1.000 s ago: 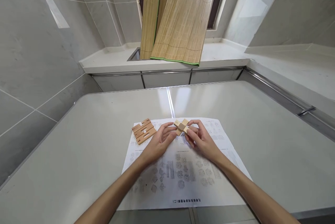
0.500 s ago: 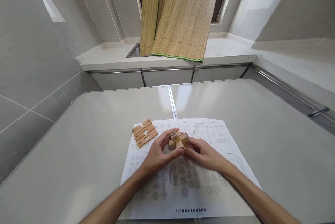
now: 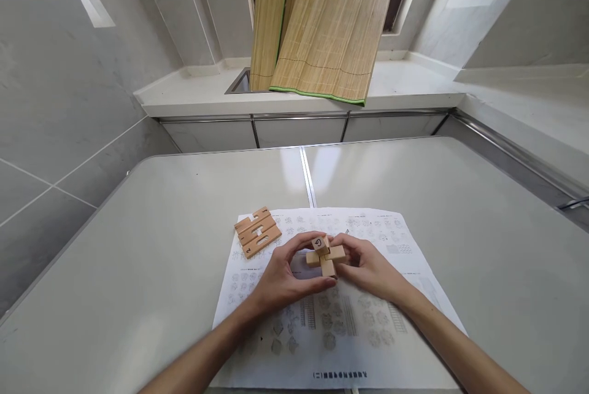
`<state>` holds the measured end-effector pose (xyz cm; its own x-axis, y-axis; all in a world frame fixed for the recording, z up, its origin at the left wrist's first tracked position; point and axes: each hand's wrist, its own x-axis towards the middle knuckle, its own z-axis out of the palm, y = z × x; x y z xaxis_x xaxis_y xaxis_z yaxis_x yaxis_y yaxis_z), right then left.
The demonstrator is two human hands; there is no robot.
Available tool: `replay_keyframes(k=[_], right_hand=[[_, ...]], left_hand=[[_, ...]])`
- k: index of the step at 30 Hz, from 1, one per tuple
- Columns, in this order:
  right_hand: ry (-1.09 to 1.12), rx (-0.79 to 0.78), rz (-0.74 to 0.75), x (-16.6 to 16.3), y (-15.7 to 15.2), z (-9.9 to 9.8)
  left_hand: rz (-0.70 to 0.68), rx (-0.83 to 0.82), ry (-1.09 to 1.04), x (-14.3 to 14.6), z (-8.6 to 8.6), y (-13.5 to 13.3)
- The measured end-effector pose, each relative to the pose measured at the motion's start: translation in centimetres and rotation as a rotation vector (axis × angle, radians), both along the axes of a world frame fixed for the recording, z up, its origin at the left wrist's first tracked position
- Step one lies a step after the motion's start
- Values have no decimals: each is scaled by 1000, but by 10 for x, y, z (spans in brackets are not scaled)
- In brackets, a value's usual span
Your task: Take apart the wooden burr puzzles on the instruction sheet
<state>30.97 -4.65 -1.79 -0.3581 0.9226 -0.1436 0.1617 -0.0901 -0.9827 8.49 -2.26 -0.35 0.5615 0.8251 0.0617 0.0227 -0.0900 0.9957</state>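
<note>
Both hands hold a small wooden puzzle (image 3: 324,254) of crossed light-wood blocks above a printed instruction sheet (image 3: 335,314). One block end on top bears a hand-written mark. My left hand (image 3: 285,274) cups the puzzle from the left, thumb below and fingers above. My right hand (image 3: 368,268) grips it from the right. Three notched wooden puzzle bars (image 3: 256,231) lie side by side on the sheet's far left corner, apart from the hands.
The sheet lies on a pale grey table (image 3: 138,271) with a seam down its middle. Behind it runs a white ledge (image 3: 405,90) with a sink cutout, and bamboo blinds (image 3: 317,26) hang over it. Grey tiled walls stand left and right.
Both hands drew the wooden puzzle nearer to me and turned it, so a marked block end now faces up. The three bars stayed put.
</note>
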Motion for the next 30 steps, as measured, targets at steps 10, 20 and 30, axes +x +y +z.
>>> replay_keyframes(k=[10,20,30], right_hand=[[-50,62,-131,-5,-2,-4],[-100,30,-63,-2,-2,0],[-98,72,0,-2,-3,-1]], left_hand=[[53,77,-3,3,2,-2],[109,59,-2,1,-4,0],[129,9,-21,2,-4,1]])
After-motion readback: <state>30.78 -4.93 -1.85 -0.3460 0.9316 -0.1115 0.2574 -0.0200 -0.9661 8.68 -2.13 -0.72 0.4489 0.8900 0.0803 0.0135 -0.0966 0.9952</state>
